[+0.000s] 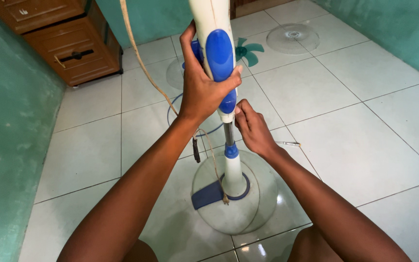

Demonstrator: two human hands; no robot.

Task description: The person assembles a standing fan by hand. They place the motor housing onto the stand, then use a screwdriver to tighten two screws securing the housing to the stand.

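— What has the left hand (202, 90) got?

— Its grip is wrapped tight round the white and blue fan column (217, 53), fingers pressed on the blue panel. The column stands upright on the floor, near the middle of the tiles.

— And the right hand (254, 128)?

— Just below the left, at the lower end of the column. Its fingertips pinch something where the metal pole (228, 133) enters the housing; what exactly they pinch is too small to tell.

— Where does the pole go?

— Down through a blue collar (231, 150) into the white neck of the round base (253, 204), which lies flat on the floor close to the person's knees.

— Anything loose about?

— A tan cord (144, 68) hangs down on the left of the column, ending at the base. A thin screwdriver-like tool (287, 143) lies on the tiles just right of the right hand. Toward the far wall lie a teal fan blade (249, 51) and a clear fan guard (293, 38). A wooden cabinet (69, 43) stands in the far left corner.
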